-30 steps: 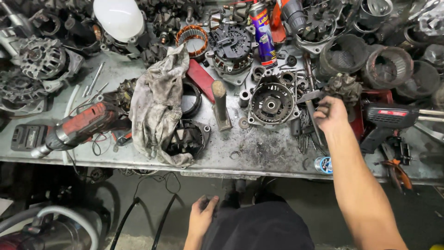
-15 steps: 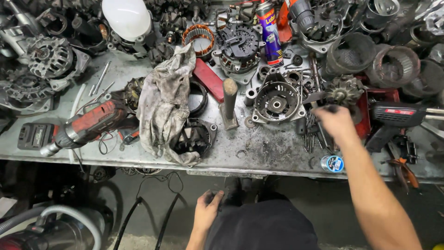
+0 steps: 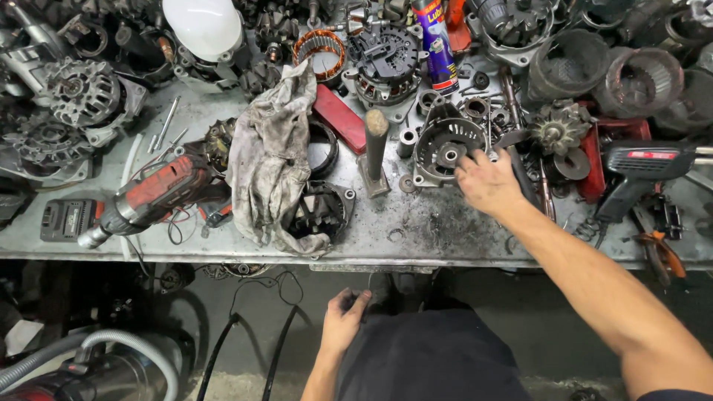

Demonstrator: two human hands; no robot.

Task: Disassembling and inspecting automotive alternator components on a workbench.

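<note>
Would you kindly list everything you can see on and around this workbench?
alternator housing: one, grey, bench centre, under the right fingertips
rag: one, dirty grey, left of centre
power drill: one, red and black, bench left
spray can: one, blue, at the back
heat gun: one, black and red, bench right
white dome: one, back left
copper stator: one, at the back
hose: one, grey, floor left
right hand: on the housing
left hand: on the lap, holding nothing
</note>
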